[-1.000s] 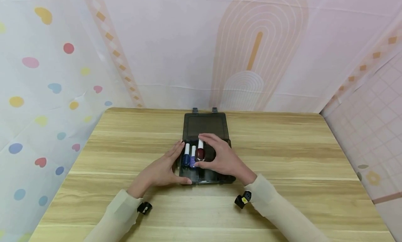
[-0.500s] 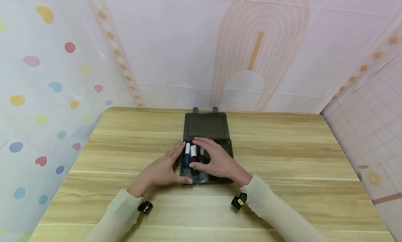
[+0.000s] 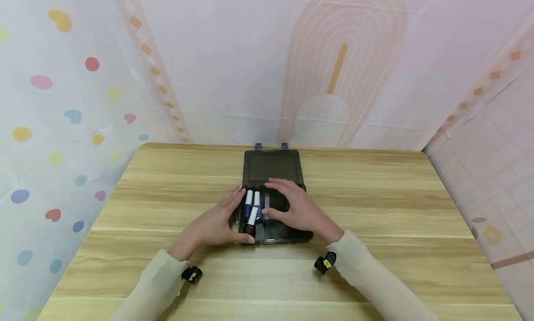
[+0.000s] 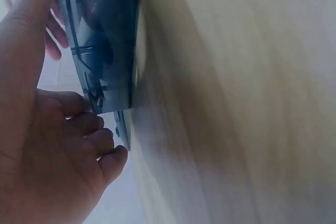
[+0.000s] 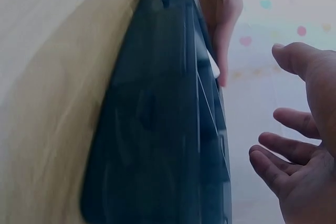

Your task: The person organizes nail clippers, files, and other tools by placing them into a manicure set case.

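Note:
A dark see-through plastic storage box (image 3: 280,241) lies on the table with its lid (image 3: 273,167) folded back. In its left part are three white-capped nail polish bottles: a dark blue bottle (image 3: 248,212), a purple bottle (image 3: 257,199) and a dark red bottle (image 3: 250,229) in front of them, leaning. My left hand (image 3: 213,228) grips the box's left side, thumb at the front edge, fingers at the far left; the left wrist view shows these fingers (image 4: 86,124) bent against the box. Over the box's right part hovers my right hand (image 3: 298,210), fingers spread, holding nothing.
The box has dividers (image 5: 207,103) between its compartments. Two lid latches (image 3: 284,146) stick out at the table's back edge. The wooden table (image 3: 375,196) meets patterned cloth (image 3: 233,71) behind and at the sides.
The right hand has let go of the dark red bottle, which now leans in the box's front left, and has drawn back to the right. The left hand stays in place.

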`<state>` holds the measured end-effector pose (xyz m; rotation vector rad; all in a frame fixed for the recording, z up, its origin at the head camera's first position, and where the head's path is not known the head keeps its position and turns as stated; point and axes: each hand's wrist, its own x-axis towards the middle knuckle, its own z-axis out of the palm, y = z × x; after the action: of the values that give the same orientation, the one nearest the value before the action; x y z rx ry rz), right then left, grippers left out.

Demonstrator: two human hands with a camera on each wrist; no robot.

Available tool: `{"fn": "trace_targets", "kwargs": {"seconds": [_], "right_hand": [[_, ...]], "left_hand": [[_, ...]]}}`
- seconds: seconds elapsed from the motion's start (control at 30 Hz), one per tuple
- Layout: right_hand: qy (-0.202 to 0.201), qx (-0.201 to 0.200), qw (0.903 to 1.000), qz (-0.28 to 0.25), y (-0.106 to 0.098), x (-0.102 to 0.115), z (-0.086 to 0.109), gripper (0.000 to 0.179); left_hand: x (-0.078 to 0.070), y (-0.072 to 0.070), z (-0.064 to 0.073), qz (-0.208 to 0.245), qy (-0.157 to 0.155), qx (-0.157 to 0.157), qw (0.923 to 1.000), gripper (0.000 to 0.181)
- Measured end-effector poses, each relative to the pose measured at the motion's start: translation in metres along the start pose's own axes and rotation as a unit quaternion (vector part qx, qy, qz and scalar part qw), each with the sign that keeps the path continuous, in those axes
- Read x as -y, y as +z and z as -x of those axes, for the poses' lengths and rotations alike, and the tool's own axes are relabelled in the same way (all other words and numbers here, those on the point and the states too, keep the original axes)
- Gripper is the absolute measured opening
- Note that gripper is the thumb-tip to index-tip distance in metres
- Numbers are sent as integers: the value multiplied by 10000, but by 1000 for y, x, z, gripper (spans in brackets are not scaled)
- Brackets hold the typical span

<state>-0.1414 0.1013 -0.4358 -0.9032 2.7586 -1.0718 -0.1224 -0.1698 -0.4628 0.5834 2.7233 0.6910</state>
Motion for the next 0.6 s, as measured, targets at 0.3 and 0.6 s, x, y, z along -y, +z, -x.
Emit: {"fn": "trace_targets", "kwargs": {"seconds": [0.3, 0.6], "right_hand": [[249, -169, 9995, -2, -22, -20, 8, 70], [162, -567, 9968, 536, -46, -44, 19, 76]], "left_hand": [[4, -12, -6, -186, 65, -556, 9983, 116], [20, -19, -6, -819, -242, -1270, 9882, 112]]}}
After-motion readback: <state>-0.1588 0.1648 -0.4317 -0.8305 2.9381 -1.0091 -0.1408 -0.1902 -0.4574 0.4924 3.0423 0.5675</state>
